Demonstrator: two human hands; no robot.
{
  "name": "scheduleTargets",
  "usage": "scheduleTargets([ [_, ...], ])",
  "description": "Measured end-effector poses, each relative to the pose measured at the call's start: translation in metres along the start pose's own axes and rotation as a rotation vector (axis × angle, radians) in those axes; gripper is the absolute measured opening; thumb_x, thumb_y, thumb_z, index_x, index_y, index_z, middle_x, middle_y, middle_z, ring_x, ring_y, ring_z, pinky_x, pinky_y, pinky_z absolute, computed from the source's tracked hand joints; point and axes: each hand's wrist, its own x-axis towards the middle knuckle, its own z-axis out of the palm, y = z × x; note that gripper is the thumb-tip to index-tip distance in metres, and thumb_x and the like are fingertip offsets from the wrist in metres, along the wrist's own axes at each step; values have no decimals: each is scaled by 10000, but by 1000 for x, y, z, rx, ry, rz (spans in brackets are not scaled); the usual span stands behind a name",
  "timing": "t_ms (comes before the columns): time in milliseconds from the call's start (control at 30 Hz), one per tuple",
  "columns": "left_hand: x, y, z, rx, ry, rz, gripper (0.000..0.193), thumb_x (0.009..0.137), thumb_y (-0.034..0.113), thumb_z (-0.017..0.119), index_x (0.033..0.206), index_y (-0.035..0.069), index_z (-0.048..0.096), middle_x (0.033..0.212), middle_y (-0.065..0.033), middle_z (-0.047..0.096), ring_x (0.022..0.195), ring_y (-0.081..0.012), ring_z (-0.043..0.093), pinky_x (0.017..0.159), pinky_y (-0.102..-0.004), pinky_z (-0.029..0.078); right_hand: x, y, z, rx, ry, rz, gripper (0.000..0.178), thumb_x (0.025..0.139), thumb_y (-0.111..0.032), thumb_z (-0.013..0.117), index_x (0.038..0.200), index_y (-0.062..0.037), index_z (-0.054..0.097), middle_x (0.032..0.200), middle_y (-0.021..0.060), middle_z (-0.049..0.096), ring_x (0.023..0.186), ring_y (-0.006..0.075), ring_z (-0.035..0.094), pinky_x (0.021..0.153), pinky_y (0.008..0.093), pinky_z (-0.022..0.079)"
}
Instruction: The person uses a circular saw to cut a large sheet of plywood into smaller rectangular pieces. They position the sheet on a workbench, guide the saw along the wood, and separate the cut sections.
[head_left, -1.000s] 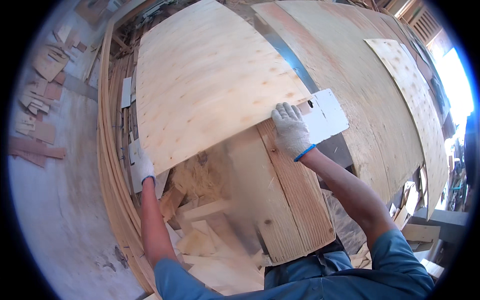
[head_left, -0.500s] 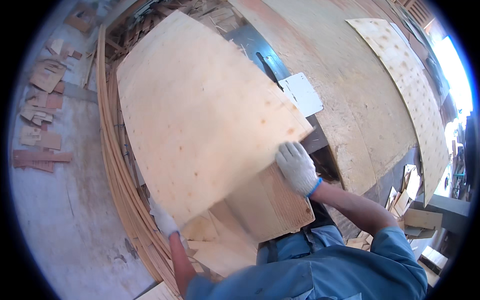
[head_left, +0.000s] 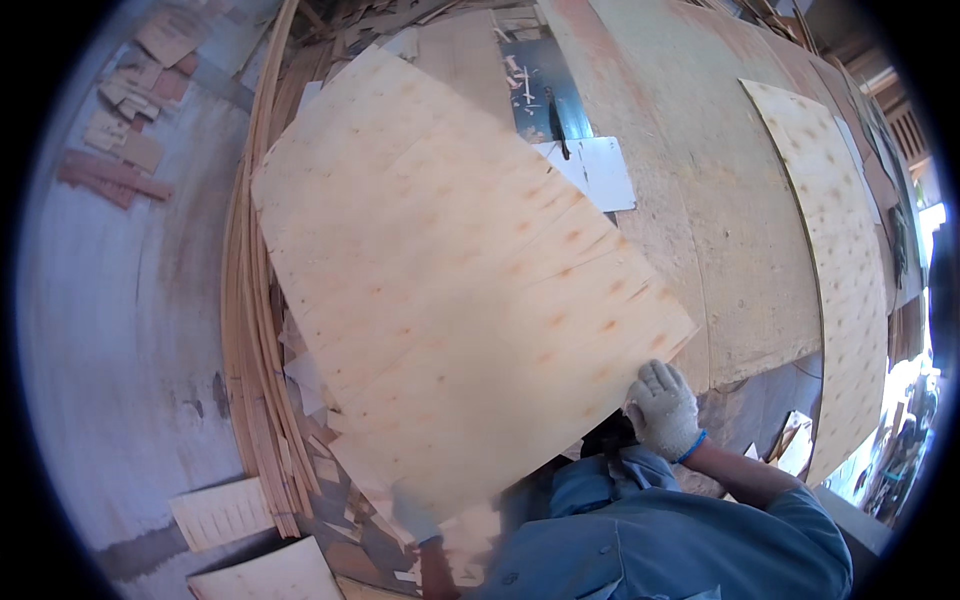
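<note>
A large pale plywood sheet [head_left: 450, 270] with brown knots and dark splits spans the middle of the view, tilted at a slant. My right hand [head_left: 665, 410], in a white knitted glove with a blue cuff, grips its near right edge; the fingers lie along the rim and the thumb is hidden. At the sheet's near left corner is my left hand [head_left: 412, 515], also gloved and smeared by motion, holding the edge with its fingers mostly covered. The sheet passes close in front of my body and hides what lies beneath it.
A saw table with a blue metal plate [head_left: 545, 85] and a white plate [head_left: 595, 172] lies beyond the sheet. Long wooden strips [head_left: 250, 300] run along the left. Another knotted sheet [head_left: 825, 230] rests at the right. Wood offcuts [head_left: 115, 175] lie on the left floor.
The plywood sheet has moved right and toward my body, both hands going with it, and now covers the wooden stack seen before. My view has shifted too.
</note>
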Motion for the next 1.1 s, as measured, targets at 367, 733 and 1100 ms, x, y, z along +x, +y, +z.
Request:
scheduleTargets([
  [367, -62, -13, 39, -670, -252, -169, 445, 1034, 336, 442, 1291, -17, 530, 1134, -80, 636, 989, -198, 631, 842, -364, 520, -37, 27, 14, -210, 230, -79, 236, 687, -143, 692, 826, -23, 543, 960, 180, 543, 968, 358, 536, 820, 452, 459],
  [733, -207, 72, 53, -1173, -329, -534, 520, 1005, 372, 517, 1339, -25, 480, 1305, -122, 561, 1120, -241, 590, 978, -371, 478, -76, 58, -5, -491, 354, 45, 417, 778, -406, 672, 888, -6, 624, 977, 142, 563, 1001, 310, 515, 829, 415, 444],
  [1100, -377, 7, 148, -1159, -643, -709, 418, 1021, 333, 473, 1304, 28, 519, 1233, -129, 607, 1106, -245, 606, 921, -385, 518, -150, 133, 5, -523, 230, 102, 469, 832, -429, 604, 1018, 1, 607, 1040, 160, 571, 1064, 326, 536, 885, 433, 452],
])
